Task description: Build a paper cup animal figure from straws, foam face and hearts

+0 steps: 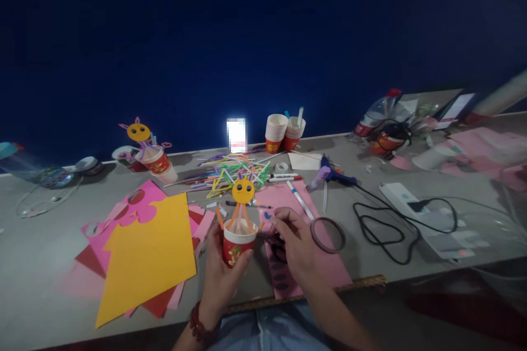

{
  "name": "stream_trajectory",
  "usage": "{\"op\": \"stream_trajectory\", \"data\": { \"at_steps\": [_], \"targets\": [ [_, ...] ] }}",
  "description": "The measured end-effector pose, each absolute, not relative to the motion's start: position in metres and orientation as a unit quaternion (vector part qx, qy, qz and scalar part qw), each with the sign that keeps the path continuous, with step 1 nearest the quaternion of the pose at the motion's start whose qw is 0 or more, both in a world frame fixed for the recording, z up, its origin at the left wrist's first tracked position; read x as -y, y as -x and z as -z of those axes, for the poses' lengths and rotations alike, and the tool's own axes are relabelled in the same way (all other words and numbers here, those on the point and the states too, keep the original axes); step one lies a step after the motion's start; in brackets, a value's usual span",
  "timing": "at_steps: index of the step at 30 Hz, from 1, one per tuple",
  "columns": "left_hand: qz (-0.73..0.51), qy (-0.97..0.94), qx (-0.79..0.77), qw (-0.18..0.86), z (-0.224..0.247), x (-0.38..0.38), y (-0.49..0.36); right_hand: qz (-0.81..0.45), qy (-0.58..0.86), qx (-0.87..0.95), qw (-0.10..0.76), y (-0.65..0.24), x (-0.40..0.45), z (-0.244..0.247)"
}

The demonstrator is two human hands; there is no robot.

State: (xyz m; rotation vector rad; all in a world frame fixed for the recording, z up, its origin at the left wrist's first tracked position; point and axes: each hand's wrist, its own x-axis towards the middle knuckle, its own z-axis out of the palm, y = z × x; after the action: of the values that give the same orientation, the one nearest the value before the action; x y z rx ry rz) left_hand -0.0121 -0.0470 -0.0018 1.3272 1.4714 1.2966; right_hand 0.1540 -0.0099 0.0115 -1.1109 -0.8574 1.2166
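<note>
My left hand [224, 274] is wrapped round a red paper cup [239, 249] with a white rim. A yellow paper animal face [243, 191] with dark eyes and purple ears stands above the cup, and orange strips rise beside it. To the right, my right hand [294, 238] has thumb and fingers pinched together over a pink sheet [325, 263]; what they hold, if anything, is too small to make out. Dark loops, perhaps scissor handles, lie partly hidden under this hand. Dark ovals mark the sheet below it. A small blue shape [268, 215] is near my fingertips.
Yellow paper [152, 263] covers pink and red sheets at left. Behind the cup lie colourful pipe cleaners [230, 175]. A similar cup figure [139, 132] stands back left, stacked cups [276, 129] at the back. Right are a tape roll [328, 235], glue gun [340, 177] and power strip [424, 225].
</note>
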Motion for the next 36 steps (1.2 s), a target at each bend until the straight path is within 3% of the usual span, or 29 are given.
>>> {"op": "stream_trajectory", "data": {
  "at_steps": [36],
  "targets": [
    [-0.513, -0.535, -0.565, 0.362, 0.0030, 0.0469, 0.0100, -0.466, 0.505, 0.403, 0.604, -0.1504, 0.0088, -0.0064]
  ]
}}
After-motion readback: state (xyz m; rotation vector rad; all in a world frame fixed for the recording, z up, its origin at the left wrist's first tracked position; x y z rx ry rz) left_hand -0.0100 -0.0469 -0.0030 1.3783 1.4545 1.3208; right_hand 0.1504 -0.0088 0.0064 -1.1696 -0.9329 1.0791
